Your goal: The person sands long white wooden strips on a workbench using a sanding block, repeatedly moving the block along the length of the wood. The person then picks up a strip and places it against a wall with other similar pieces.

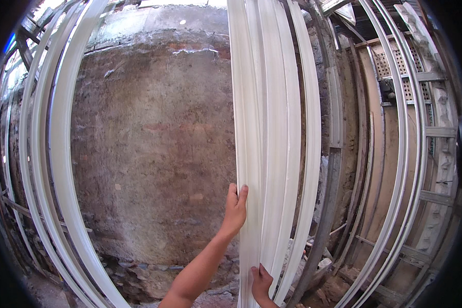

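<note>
Several long white moulding strips stand upright side by side in front of me, running from top to bottom of the view. My left hand is closed on the left edge of the leftmost white moulding, its thumb on the front face and the other fingers behind. Lower down, my right hand is closed around an edge of the moulding, thumb pointing up; part of its grip is hidden. Just to the right, a separate white strip stands apart from the bunch.
Behind stands a rough brown plastered wall. More white strips lean upright at the left, and another pair at the right. Beside the bunch is a grey post. Broken rubble lies at the wall's foot.
</note>
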`<state>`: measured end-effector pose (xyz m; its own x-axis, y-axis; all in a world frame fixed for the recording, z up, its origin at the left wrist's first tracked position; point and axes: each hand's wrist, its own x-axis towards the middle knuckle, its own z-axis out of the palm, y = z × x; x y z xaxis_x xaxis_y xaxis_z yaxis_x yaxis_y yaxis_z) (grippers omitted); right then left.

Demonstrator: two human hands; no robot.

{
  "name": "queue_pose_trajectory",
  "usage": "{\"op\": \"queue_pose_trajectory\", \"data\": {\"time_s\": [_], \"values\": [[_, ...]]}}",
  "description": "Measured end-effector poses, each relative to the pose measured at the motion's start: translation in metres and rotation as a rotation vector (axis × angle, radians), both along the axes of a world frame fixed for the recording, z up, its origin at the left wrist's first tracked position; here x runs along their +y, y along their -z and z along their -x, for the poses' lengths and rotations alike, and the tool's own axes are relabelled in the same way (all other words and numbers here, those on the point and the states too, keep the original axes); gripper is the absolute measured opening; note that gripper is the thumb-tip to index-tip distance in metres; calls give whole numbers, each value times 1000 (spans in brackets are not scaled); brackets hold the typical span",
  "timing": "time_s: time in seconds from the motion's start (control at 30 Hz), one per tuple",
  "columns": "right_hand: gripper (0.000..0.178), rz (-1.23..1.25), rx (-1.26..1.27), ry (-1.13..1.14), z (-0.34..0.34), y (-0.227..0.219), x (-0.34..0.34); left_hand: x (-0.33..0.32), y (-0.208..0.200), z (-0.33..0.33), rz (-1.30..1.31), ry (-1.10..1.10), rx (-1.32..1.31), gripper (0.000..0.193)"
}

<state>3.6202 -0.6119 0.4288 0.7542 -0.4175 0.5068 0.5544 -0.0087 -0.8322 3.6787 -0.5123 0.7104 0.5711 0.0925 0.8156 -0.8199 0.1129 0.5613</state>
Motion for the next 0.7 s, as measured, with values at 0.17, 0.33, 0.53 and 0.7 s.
{"op": "queue_pose_trajectory", "data": {"time_s": [0.17,0.33,0.53,0.7], "values": [[38,36,-2,-21,1,26,2,3,22,5,-8,-1,28,29],[39,136,109,100,12,43,5,4,43,13,-39,-55,45,26],[46,127,267,42,29,43,4,7,59,21,-1,10,63,24],[50,162,191,54,40,42,6,6,58,29,-5,-44,47,23]]}}
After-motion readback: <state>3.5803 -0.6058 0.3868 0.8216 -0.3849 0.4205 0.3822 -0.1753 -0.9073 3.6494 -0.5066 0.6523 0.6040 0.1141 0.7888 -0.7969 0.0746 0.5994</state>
